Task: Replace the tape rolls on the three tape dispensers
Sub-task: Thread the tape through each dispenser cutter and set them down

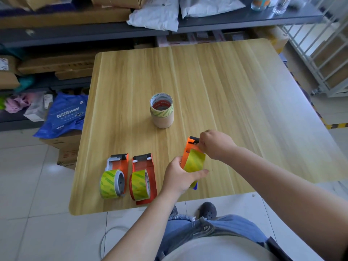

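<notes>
Two orange tape dispensers lie flat near the table's front edge, the left dispenser (116,174) and the middle dispenser (144,180), each carrying a yellow-green tape roll. I hold a third orange dispenser (190,147) above the table, with a yellow-green roll (194,162) on it. My left hand (178,176) grips that roll and the dispenser body from the left. My right hand (214,145) pinches the tape near the dispenser's black front end. A stack of cardboard tape cores (162,113) stands upright at the table's middle.
The wooden table (235,87) stands on a tiled floor. Shelves with cardboard boxes and white bags run behind it. A blue plastic bag (64,115) rests on boxes at the left. A metal cart (323,59) is at the far right.
</notes>
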Tool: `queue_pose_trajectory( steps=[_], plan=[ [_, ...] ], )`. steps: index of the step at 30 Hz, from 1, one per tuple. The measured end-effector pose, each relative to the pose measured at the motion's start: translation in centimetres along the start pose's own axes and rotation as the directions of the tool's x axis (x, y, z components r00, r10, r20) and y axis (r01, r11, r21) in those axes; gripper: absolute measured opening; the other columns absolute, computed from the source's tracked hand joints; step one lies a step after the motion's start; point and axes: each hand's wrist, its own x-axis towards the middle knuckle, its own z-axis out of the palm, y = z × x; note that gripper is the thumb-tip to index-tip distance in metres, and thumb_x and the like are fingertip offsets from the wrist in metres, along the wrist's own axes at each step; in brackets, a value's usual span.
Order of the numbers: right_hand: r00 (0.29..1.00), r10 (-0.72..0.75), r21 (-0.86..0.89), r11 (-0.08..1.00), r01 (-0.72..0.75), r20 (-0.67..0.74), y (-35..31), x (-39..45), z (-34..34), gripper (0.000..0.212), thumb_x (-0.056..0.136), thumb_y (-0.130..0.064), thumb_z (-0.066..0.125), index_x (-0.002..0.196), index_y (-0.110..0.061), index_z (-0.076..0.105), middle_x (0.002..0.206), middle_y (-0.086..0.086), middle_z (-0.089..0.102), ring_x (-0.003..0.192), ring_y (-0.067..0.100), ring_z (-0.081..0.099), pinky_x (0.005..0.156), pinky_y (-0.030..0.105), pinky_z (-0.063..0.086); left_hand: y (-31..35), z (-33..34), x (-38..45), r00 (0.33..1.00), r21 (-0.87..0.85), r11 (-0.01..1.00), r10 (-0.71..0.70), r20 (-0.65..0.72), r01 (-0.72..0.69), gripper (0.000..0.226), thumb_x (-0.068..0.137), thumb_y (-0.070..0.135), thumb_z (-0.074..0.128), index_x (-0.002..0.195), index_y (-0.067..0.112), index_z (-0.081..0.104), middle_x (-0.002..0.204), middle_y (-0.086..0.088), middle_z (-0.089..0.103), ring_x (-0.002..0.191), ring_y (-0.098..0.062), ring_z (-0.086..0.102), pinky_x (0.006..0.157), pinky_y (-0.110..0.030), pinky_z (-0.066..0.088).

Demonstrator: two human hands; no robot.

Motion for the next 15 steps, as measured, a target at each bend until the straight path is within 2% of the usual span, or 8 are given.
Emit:
queue_pose_trajectory(
  steps=[2,5,9,12,15],
  plan=[
    [1.0,0.015,-0.04,0.999,-0.014,0.022,-0.2,0.0,-0.3,0.02,0.095,-0.019,0.039,0.079,-0.009,0.044,0.081,0.002,0.044,0.074,0.024,0.048,0.049,0.028,0.032,0.2,0.3,-0.1,1.0,0.006,1.0,-0.001,0.0,0.001,0.047,0.058,0.032,0.086,0.091,0.014,0.06,0.086,-0.008,0.07,0.077,-0.023,0.066,0.072,-0.036,0.055],
    [0.996,0.062,-0.05,0.997,-0.059,0.069,0.0,0.3,-0.5,0.031,0.093,-0.015,0.044,0.064,-0.013,0.036,0.069,-0.001,0.039,0.065,0.02,0.045,0.045,0.027,0.029,0.3,0.5,-0.2,1.0,-0.001,1.0,0.003,-0.017,-0.003,0.045,0.058,0.033,0.086,0.088,0.012,0.061,0.084,-0.009,0.07,0.074,-0.024,0.066,0.071,-0.04,0.055],
    [0.988,0.129,-0.025,0.992,-0.127,0.08,0.4,0.7,-0.7,0.035,0.092,-0.014,0.049,0.06,-0.014,0.035,0.067,-0.001,0.037,0.055,0.015,0.039,0.044,0.026,0.03,0.4,0.8,-0.1,1.0,0.022,1.0,0.017,0.01,-0.017,0.046,0.058,0.035,0.085,0.09,0.013,0.06,0.086,-0.012,0.07,0.076,-0.026,0.066,0.07,-0.036,0.054],
    [0.981,0.161,-0.036,0.987,-0.158,0.11,0.4,0.8,-1.1,0.035,0.094,-0.015,0.047,0.06,-0.013,0.036,0.068,-0.001,0.037,0.058,0.015,0.042,0.045,0.026,0.03,0.7,1.1,-0.2,1.0,-0.002,1.0,0.007,0.02,-0.007,0.043,0.06,0.034,0.084,0.088,0.012,0.062,0.081,-0.007,0.068,0.071,-0.02,0.064,0.066,-0.033,0.053],
    [0.977,0.171,-0.044,0.985,-0.166,0.127,0.3,0.7,-1.5,0.036,0.095,-0.016,0.044,0.06,-0.012,0.035,0.068,0.0,0.035,0.055,0.014,0.037,0.046,0.025,0.029,0.9,1.4,-0.3,1.0,-0.004,1.0,-0.004,0.021,0.004,0.037,0.065,0.031,0.083,0.088,0.013,0.06,0.08,-0.002,0.066,0.07,-0.016,0.062,0.061,-0.025,0.049]
  ],
)
